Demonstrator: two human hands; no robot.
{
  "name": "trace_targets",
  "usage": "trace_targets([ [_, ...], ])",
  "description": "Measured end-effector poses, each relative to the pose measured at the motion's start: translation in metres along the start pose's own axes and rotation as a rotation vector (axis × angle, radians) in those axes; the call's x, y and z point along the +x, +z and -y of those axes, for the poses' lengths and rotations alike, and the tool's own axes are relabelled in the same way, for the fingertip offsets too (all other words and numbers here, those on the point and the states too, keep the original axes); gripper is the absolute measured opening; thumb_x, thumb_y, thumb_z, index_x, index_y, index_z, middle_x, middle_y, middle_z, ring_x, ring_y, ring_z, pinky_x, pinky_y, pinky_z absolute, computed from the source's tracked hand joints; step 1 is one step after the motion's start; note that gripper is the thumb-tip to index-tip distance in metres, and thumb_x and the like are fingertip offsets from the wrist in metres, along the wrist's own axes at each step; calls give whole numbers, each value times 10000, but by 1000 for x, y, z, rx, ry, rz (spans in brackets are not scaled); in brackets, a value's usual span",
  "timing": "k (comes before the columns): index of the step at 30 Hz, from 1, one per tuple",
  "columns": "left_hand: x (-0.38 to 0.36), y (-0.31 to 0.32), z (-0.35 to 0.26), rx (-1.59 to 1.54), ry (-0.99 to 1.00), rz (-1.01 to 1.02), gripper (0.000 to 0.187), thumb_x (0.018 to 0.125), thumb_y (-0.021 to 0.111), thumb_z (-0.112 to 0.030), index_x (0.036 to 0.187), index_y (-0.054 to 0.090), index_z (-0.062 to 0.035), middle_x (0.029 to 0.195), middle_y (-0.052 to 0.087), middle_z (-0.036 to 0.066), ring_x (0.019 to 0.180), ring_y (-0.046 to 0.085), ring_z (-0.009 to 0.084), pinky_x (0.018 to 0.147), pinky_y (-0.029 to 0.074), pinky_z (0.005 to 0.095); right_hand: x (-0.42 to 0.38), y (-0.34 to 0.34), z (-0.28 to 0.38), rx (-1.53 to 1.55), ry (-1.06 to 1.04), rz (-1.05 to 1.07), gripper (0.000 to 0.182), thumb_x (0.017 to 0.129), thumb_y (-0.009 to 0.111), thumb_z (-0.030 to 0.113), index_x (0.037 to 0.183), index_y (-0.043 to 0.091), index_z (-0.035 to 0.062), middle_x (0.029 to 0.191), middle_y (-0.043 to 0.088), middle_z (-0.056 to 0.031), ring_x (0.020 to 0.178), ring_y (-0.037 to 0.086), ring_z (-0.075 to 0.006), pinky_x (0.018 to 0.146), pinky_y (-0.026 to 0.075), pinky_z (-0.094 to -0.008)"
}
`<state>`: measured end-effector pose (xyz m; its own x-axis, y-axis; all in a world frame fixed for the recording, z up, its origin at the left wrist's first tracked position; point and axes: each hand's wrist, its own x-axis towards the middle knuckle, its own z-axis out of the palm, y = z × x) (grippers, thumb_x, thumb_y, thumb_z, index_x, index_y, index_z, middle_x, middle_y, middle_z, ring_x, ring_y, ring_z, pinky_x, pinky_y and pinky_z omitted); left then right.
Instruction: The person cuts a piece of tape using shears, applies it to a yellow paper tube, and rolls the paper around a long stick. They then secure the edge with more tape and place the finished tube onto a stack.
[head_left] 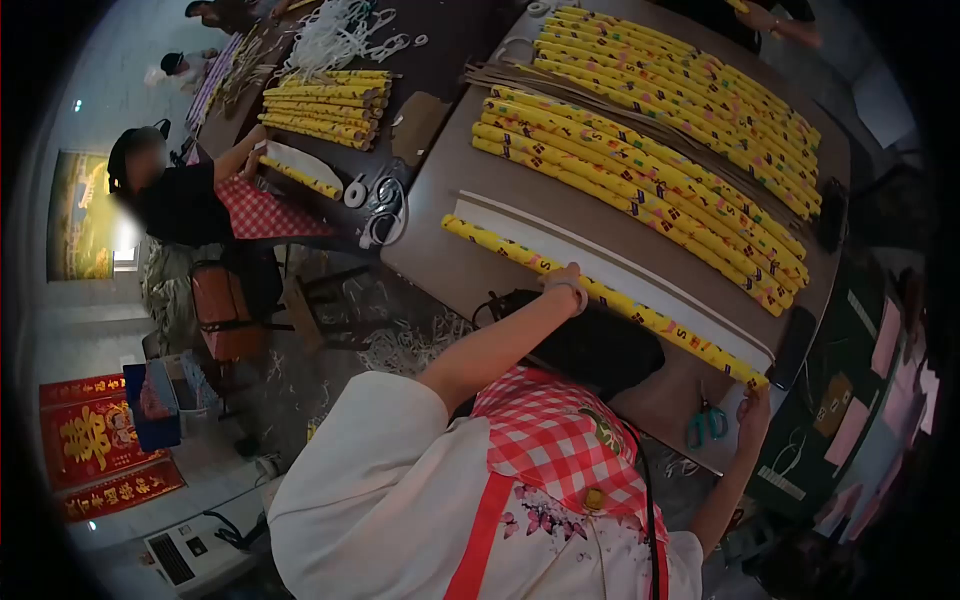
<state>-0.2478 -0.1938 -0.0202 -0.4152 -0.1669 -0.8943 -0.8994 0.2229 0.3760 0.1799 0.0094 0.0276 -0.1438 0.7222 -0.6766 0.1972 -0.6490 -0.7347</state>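
Observation:
A long yellow patterned wrapping paper roll [650, 318] lies slantwise along the near edge of the brown table. Its loose white underside [620, 285] spreads flat behind it, with a pale strip along the far edge. My left hand [566, 284] is closed over the roll near its middle. At the roll's right end, my right hand [752, 404] grips the tip with bent fingers, partly hidden. Teal-handled scissors [707, 424] rest on the table just left of my right hand.
Behind the sheet lie stacks of finished yellow rolls [640, 200]. A black bag [590, 350] hangs at the near edge, and a dark box-shaped object [795, 347] sits at right. At left, a person [180, 190] handles another yellow roll [300, 177] beside white tape rings [355, 193].

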Motion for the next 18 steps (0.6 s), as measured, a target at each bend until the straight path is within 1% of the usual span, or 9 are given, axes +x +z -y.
trace_targets([
  [2, -19, 0, -1, 81, 32, -124, 505, 711, 632, -222, 1164, 466, -75, 1078, 589, 129, 906, 596, 270, 711, 469, 409, -22, 20, 14, 30, -93, 26, 336, 939, 458, 414, 995, 541, 92, 739, 526, -7, 521, 398, -60, 454, 285, -200],
  [3, 18, -2, 13, -212, 49, 80, 458, 690, 613, -236, 1105, 490, -85, 1061, 575, 115, 909, 578, 271, 703, 457, 459, -36, 25, 17, 61, -177, 35, 332, 943, 452, 405, 1003, 542, 91, 756, 533, -14, 533, 400, -66, 469, 286, -202],
  [5, -16, -17, -5, -422, -5, 166, 426, 703, 610, -267, 1080, 506, -99, 1007, 565, 99, 869, 564, 266, 719, 454, 482, -42, 29, 12, 73, -233, 43, 330, 948, 437, 394, 1013, 543, 88, 779, 542, -22, 535, 405, -71, 475, 296, -209],
  [6, -25, -25, -14, -528, -21, 262, 424, 715, 584, -198, 1115, 466, -120, 1092, 489, 115, 1038, 500, 295, 861, 424, 546, -44, 28, 12, 76, -287, 62, 330, 953, 423, 384, 1023, 544, 86, 803, 551, -30, 538, 410, -75, 481, 306, -216],
  [7, -38, -30, -25, -591, 10, 317, 418, 711, 591, -212, 1101, 470, -120, 1066, 497, 105, 1012, 509, 290, 864, 428, 532, -47, 32, 19, 36, -206, 30, 343, 961, 394, 372, 1039, 544, 74, 847, 562, -38, 595, 460, -86, 503, 336, -241],
  [11, -5, -42, -57, -648, 224, 367, 449, 802, 640, -369, 1129, 483, -105, 1121, 537, 91, 1050, 526, 293, 929, 426, 479, -51, 43, 0, -244, -481, 64, 369, 964, 377, 371, 1036, 543, 48, 841, 572, -54, 725, 549, -133, 590, 433, -282],
  [13, -22, -43, -78, -648, 168, 290, 504, 837, 603, -380, 1238, 442, -121, 1223, 492, 94, 1099, 510, 304, 953, 419, 499, -60, 60, 11, 264, -299, 174, 355, 962, 388, 359, 1038, 544, 49, 817, 574, -48, 728, 564, -147, 631, 458, -294],
  [15, -11, -48, -90, -663, 153, 382, 501, 849, 585, -374, 1264, 433, -138, 1269, 468, 98, 1129, 496, 304, 957, 417, 500, -52, 65, -2, 275, -315, 19, 276, 952, 432, 308, 1047, 526, 66, 806, 579, -42, 719, 583, -147, 639, 479, -301],
  [18, -28, -48, -95, -653, 208, 282, 488, 851, 578, -379, 1255, 442, -141, 1283, 463, 100, 1159, 476, 298, 977, 399, 486, -74, 90, 34, 400, -270, -20, 202, 934, 482, 250, 1057, 498, 90, 821, 585, -42, 694, 598, -147, 643, 499, -302],
])
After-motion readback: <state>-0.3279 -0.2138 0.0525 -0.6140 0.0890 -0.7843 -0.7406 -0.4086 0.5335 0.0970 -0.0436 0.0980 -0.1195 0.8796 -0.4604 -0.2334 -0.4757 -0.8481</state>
